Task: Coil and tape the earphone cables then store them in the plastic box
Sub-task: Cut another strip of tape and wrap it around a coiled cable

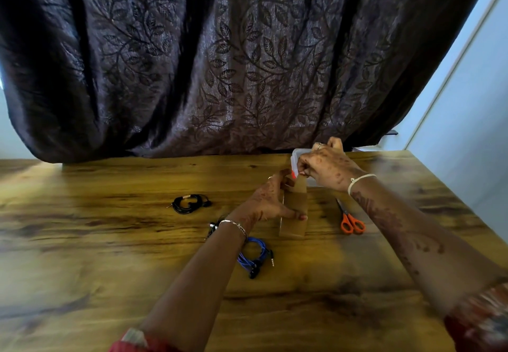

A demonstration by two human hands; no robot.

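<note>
My left hand grips a roll of brown tape held upright above the table. My right hand pinches the tape's loose end and holds a short strip up from the roll. A coiled black earphone cable lies to the left on the table. A coiled blue earphone cable lies near my left forearm. Another dark cable is partly hidden by my left wrist. The clear plastic box sits behind my right hand, mostly covered by it.
Orange-handled scissors lie on the wooden table to the right of the tape. A dark leaf-patterned curtain hangs behind the table's far edge. A pale wall stands at the right.
</note>
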